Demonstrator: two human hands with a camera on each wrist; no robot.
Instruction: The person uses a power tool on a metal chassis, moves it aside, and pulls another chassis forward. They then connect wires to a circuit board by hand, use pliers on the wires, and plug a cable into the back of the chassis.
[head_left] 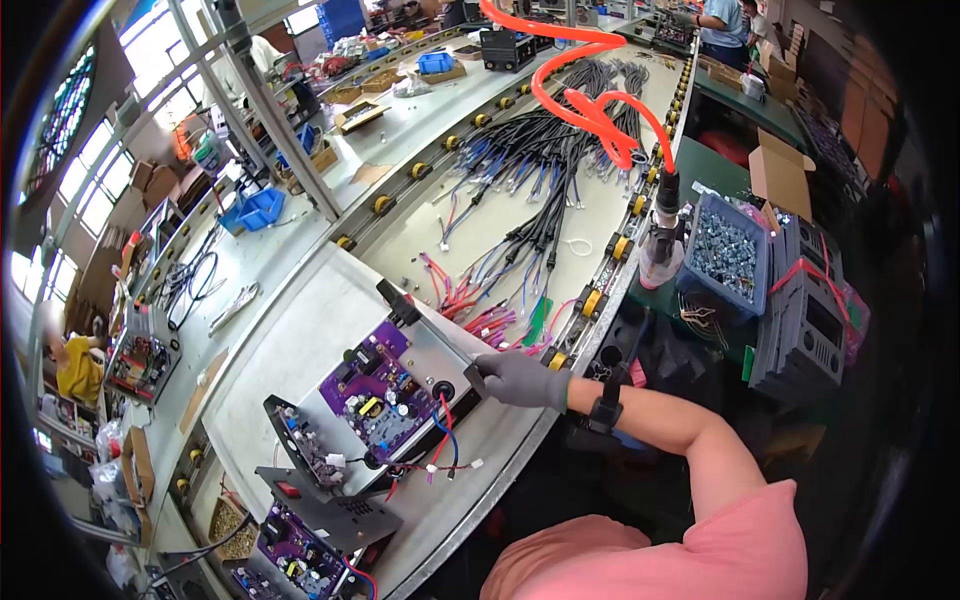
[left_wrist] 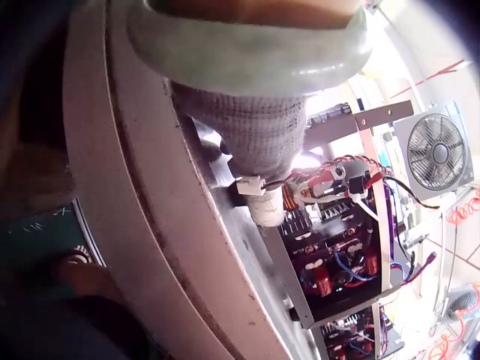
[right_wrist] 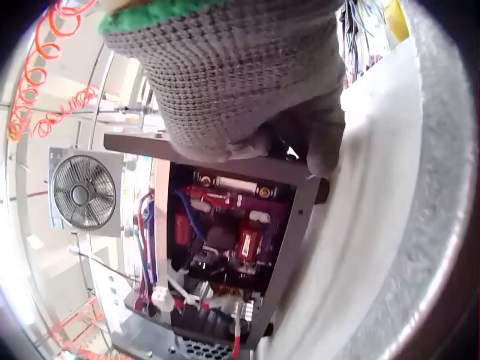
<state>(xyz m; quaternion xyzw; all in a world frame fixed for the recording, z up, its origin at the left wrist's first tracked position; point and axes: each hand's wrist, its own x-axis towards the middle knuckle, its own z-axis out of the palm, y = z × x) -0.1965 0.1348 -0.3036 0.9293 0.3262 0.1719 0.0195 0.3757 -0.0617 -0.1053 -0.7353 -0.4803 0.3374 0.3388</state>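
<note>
In the head view my right hand (head_left: pixel 525 380), in a grey knit glove, grips the end of an open metal chassis (head_left: pixel 440 335). The right wrist view shows the gloved fingers (right_wrist: pixel 324 146) curled over the dark frame's edge. Inside the chassis is a purple circuit board (head_left: pixel 375 395); loose red and blue wires (head_left: pixel 445 430) with white plugs hang out over its near side. My left hand (left_wrist: pixel 247 135) appears only in the left wrist view, gloved, below a pale green bangle. Its pale fingertip (left_wrist: pixel 265 208) is right at the chassis corner beside a white connector (left_wrist: pixel 250 185); its other fingers are hidden.
A second chassis (head_left: pixel 300 555) stands close at the lower left. Black cable bundles (head_left: pixel 540 165) lie on the conveyor beyond. An electric screwdriver (head_left: pixel 662 215) hangs from a coiled orange hose (head_left: pixel 570 35) near a blue bin (head_left: pixel 725 250) of small metal parts. Grey panels (head_left: pixel 800 320) are stacked at right.
</note>
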